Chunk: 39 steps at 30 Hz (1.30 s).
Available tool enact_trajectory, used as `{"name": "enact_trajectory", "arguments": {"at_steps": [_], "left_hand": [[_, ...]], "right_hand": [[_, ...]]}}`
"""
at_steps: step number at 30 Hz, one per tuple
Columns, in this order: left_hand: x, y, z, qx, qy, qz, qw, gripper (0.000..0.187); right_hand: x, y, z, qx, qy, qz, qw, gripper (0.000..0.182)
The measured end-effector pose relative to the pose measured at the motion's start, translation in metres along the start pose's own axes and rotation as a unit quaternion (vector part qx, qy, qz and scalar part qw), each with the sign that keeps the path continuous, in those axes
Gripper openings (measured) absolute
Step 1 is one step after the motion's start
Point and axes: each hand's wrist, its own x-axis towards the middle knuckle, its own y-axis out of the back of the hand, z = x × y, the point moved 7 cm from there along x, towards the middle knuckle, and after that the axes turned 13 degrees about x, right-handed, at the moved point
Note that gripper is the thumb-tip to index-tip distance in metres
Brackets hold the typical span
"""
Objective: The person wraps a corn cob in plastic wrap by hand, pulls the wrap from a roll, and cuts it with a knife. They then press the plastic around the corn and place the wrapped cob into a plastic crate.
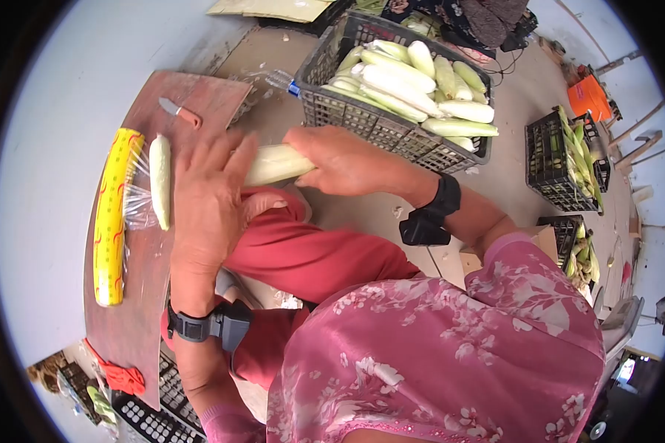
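Pale yellow-green corn ear (273, 165), smooth and slightly tilted, right end clasped in the right hand (341, 161) — left hand (210, 193) blurred at its left, open, fingers spread.

At nine o'clock, the printed roll (111, 221) is glossy plastic, with crinkled clear film (138, 199) on a scuffed, matt, wood-like board (137, 310). At ten, the knife (171, 107) has a smooth metal blade. Toward one, the crate (377, 133) is matt latticed plastic; at five, the top (421, 347) is satiny cloth.
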Motion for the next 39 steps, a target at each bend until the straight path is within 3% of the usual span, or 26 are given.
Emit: {"name": "enact_trajectory", "arguments": {"at_steps": [1, 5, 10, 12, 15, 18, 21, 23, 26, 31, 32, 36, 39], "left_hand": [[0.0, -0.016, 0.001, -0.001, -0.004, -0.047, 0.999, 0.077], [0.003, -0.025, -0.006, -0.044, 0.037, -0.082, 0.995, 0.066], [0.012, -0.044, -0.016, -0.221, 0.036, -0.136, 0.965, 0.075], [0.004, -0.065, -0.033, -0.398, 0.099, -0.11, 0.905, 0.077], [0.003, -0.083, -0.037, -0.618, 0.202, -0.113, 0.751, 0.089], [0.003, -0.084, -0.047, -0.541, 0.243, -0.109, 0.797, 0.068], [-0.005, -0.101, -0.057, -0.534, 0.26, -0.141, 0.792, 0.055], [-0.005, -0.099, -0.052, -0.54, 0.243, -0.138, 0.794, 0.047], [-0.006, -0.095, -0.05, -0.537, 0.235, -0.14, 0.798, 0.043], [-0.011, -0.09, -0.052, -0.529, 0.251, -0.139, 0.799, 0.039], [-0.013, -0.089, -0.054, -0.522, 0.253, -0.139, 0.803, 0.039], [-0.019, -0.088, -0.058, -0.511, 0.263, -0.135, 0.807, 0.037], [-0.023, -0.086, -0.062, -0.491, 0.255, -0.145, 0.82, 0.037]], "right_hand": [[0.0, 0.002, 0.001, -0.002, -0.012, -0.011, 1.0, 0.04], [-0.005, 0.008, 0.007, 0.005, -0.057, -0.04, 0.998, 0.038], [-0.014, 0.025, 0.018, 0.041, -0.11, -0.067, 0.991, 0.038], [-0.021, 0.036, 0.025, 0.057, -0.131, -0.064, 0.988, 0.04], [-0.037, 0.068, 0.044, 0.061, -0.171, -0.009, 0.983, 0.047], [-0.061, 0.121, 0.072, 0.037, -0.208, 0.128, 0.969, 0.051], [-0.09, 0.181, 0.111, -0.054, -0.259, 0.272, 0.925, 0.051], [-0.115, 0.215, 0.158, -0.016, -0.333, 0.339, 0.88, 0.053], [-0.144, 0.268, 0.235, -0.095, -0.377, 0.354, 0.85, 0.052], [-0.164, 0.305, 0.281, -0.237, -0.514, 0.335, 0.753, 0.055], [-0.168, 0.308, 0.293, -0.233, -0.518, 0.335, 0.752, 0.049], [-0.167, 0.308, 0.326, -0.308, -0.495, 0.278, 0.763, 0.049], [-0.163, 0.29, 0.294, -0.288, -0.542, 0.273, 0.741, 0.054]]}}
